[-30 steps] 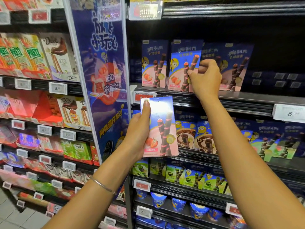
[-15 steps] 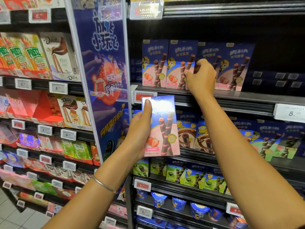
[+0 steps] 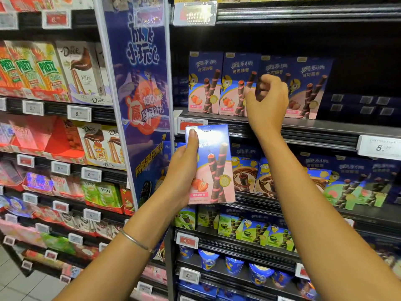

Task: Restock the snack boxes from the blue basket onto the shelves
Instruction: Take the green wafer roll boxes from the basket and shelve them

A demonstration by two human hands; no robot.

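My left hand (image 3: 181, 177) grips a blue and pink strawberry wafer-roll box (image 3: 217, 161) upright, in front of the shelf rail and below the top row. On the dark shelf (image 3: 321, 128) stand several matching boxes in a row: the first box (image 3: 205, 83), the second box (image 3: 237, 83), the third box (image 3: 274, 66) and the fourth box (image 3: 312, 83). My right hand (image 3: 269, 103) is curled at the left edge of the third box, thumb over the second box's right edge. Whether it grips the box is unclear. The blue basket is out of sight.
Dark shelf space (image 3: 364, 83) lies right of the row, with flat boxes at the back. A blue promotional banner (image 3: 141, 83) divides this bay from the Pretz and Dove boxes (image 3: 82, 72) on the left. Chocolate and green wafer boxes (image 3: 347, 183) fill the shelf below.
My right hand slid the second box left against the first, then shifted right to the third box's edge. My left hand and its box stayed almost still.
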